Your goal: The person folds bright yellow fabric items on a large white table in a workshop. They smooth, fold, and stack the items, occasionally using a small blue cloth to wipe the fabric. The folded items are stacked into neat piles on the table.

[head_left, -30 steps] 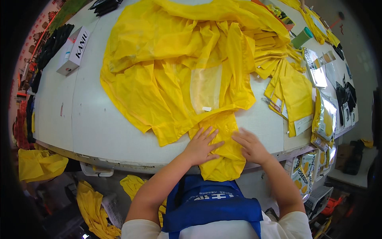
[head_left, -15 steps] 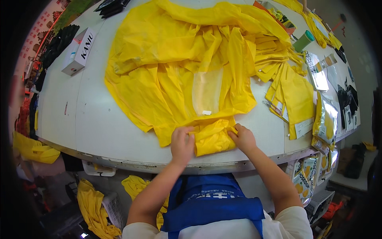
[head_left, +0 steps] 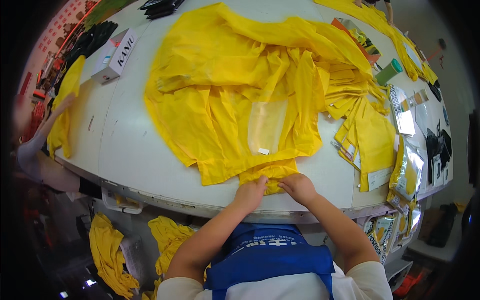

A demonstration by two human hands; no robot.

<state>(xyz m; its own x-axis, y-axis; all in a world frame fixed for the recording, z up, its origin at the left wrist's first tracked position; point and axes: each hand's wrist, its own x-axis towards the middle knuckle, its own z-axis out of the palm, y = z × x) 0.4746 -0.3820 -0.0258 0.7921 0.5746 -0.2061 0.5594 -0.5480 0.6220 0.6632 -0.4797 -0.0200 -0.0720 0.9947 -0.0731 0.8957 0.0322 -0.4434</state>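
Note:
A large yellow raincoat (head_left: 210, 110) lies spread and wrinkled across the table before me, with a pale panel (head_left: 267, 125) and a small white tag (head_left: 263, 151) near its lower edge. From that edge a bunched flap of yellow fabric (head_left: 274, 173) comes toward me. My left hand (head_left: 251, 194) is closed with its thumb and fingers on the flap's near left side. Close beside it, my right hand (head_left: 298, 189) pinches the near right side. Both hands hide part of the fabric, and I cannot tell whether the flap is a separate piece.
Flat yellow pouches (head_left: 375, 132) are fanned out at the right, with scissors (head_left: 340, 148) on them. Behind stand a green cylinder (head_left: 389, 72) and an orange box (head_left: 356, 37). A white box (head_left: 115, 56) stands at the left, where another person's arm (head_left: 52, 117) holds yellow fabric.
My hands have come closer together, and the rolled bundle between them is now flatter and shorter. At the left, another person has come into view with yellow fabric lifted onto the table.

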